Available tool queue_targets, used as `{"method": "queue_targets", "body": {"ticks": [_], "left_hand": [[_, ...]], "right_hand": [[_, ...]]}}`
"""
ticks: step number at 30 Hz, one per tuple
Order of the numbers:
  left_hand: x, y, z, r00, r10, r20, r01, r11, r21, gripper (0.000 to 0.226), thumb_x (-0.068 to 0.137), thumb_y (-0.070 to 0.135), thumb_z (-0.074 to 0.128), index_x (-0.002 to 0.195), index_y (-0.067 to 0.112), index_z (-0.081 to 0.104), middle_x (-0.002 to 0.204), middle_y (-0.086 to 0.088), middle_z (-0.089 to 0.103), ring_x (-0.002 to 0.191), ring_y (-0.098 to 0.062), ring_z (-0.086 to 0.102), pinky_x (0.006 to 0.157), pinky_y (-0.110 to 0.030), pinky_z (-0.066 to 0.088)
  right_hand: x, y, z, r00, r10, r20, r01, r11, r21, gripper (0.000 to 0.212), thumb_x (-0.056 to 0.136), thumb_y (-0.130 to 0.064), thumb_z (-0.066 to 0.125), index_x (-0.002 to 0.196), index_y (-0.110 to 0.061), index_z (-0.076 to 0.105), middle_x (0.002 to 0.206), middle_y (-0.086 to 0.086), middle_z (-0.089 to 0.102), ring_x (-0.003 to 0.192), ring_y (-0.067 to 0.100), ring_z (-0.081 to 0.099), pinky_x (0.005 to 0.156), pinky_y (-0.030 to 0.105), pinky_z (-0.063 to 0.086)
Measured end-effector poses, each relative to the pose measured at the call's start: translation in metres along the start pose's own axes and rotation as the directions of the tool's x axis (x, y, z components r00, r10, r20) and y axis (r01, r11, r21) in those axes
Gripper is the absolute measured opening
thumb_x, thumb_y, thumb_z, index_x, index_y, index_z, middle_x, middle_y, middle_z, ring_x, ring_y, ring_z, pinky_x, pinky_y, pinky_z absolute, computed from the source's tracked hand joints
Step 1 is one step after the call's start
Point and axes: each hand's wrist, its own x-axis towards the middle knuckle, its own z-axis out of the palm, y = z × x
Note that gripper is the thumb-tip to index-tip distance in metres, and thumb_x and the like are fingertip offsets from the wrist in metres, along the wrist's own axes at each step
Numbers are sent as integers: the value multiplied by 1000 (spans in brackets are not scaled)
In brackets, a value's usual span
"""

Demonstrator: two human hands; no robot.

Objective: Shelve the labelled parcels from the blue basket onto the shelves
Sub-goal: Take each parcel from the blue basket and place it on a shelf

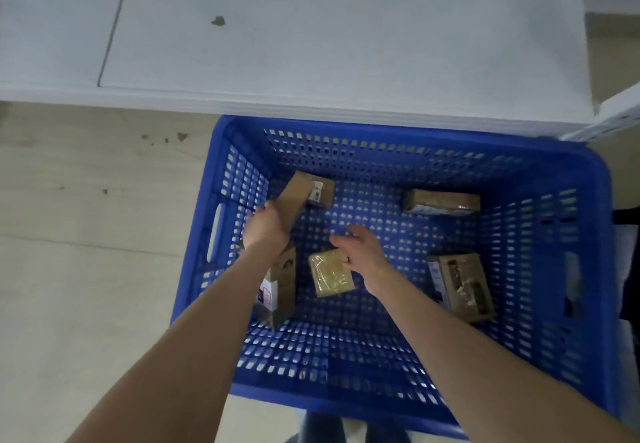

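The blue basket point(540, 356) stands on the floor below me with several brown cardboard parcels in it. My left hand point(266, 227) grips a long flat parcel point(294, 200) near the basket's far left corner, lifting its near end. Behind it lies a small labelled box point(320, 193). My right hand point(360, 246) hovers with relaxed fingers just above a small tape-wrapped parcel point(330, 277) in the middle. Under my left forearm stands a labelled box point(278, 286). Two more parcels lie at the back right point(441, 201) and at the right point(462, 285).
A white shelf top point(311, 44) runs across the upper view, its front edge overhanging the basket's far rim. Pale floor point(86, 234) with a few dark specks lies to the left. My feet show below the basket's near rim.
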Motion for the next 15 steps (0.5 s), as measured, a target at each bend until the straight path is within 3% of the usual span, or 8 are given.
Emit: {"method": "queue_targets", "body": {"ticks": [2,4,7,11,13,15], "left_hand": [[-16,6,-14,999,32,-4,-33,991,-129,54,81,29,67,126,12,45,104,-6,58,92,-26,57,73,-37,51],[-37,13,-39,996,82,27,-71,955,-289,54,78,34,68,126,17,49,93,1,58,82,-18,57,66,-29,49],[-78,20,-93,995,94,38,-65,878,-475,49,81,36,61,127,24,52,89,9,60,82,-14,59,68,-28,51],[-141,28,-178,996,69,64,-3,705,-710,43,89,24,54,132,18,52,113,-6,61,99,-24,60,84,-39,54],[-175,35,-225,994,74,75,19,572,-820,37,92,20,53,129,15,55,105,-8,61,89,-22,59,69,-35,56],[-210,42,-272,994,88,59,6,507,-862,31,93,22,52,124,17,58,96,-5,61,81,-19,58,59,-28,55]], "right_hand": [[-15,-3,-5,1000,2,-16,-1,1000,28,73,85,-26,71,147,-16,32,141,4,42,116,20,49,102,37,44],[-41,-14,-11,998,14,-57,-11,998,64,79,84,-27,72,149,-16,27,146,6,37,123,23,46,106,40,40],[-91,-40,-23,991,28,-131,-15,995,96,89,83,-31,73,152,-17,18,153,9,30,134,28,38,107,42,36],[-173,-86,-42,972,-2,-237,27,994,104,97,81,-43,73,152,-15,14,156,9,24,139,29,31,107,43,31],[-214,-110,-50,973,-14,-232,45,990,130,100,78,-48,73,153,-16,15,156,9,24,139,29,31,111,46,30],[-255,-136,-56,986,9,-167,19,986,166,92,77,-51,73,149,-18,26,151,10,34,133,31,39,108,50,35]]}}
